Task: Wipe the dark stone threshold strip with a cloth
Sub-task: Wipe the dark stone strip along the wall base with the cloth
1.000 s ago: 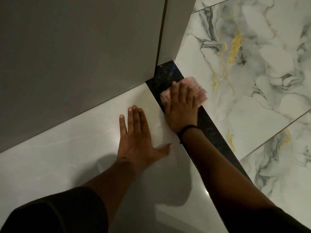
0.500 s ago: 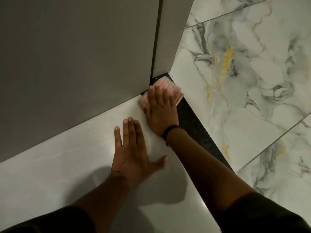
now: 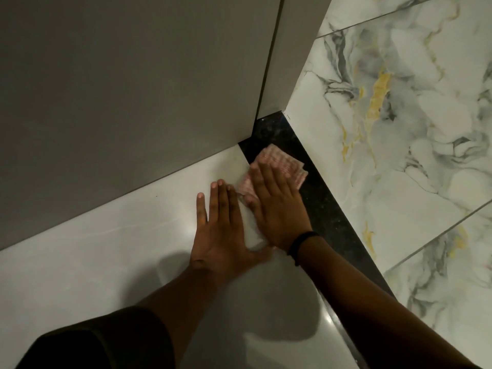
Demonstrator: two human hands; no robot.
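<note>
The dark stone threshold strip point(image 3: 327, 217) runs diagonally from the wall corner down to the lower right, between plain white floor and veined marble tiles. A pink checked cloth point(image 3: 279, 162) lies on its upper part, partly overlapping the white floor. My right hand point(image 3: 277, 209) presses flat on the cloth, fingers together, with a black band on the wrist. Flat on the white floor just left of it rests my left hand point(image 3: 221, 230), fingers spread and holding nothing. The strip's lower stretch is hidden under my right forearm.
A grey wall point(image 3: 119, 102) and a grey door-frame panel point(image 3: 290, 54) meet the strip's far end. White glossy floor point(image 3: 80, 262) spreads to the left. Marble tiles with grey and yellow veins point(image 3: 399, 129) cover the right side.
My right hand and the cloth slid up the strip to the wall corner, then came a short way back down. My left hand stayed flat on the white floor.
</note>
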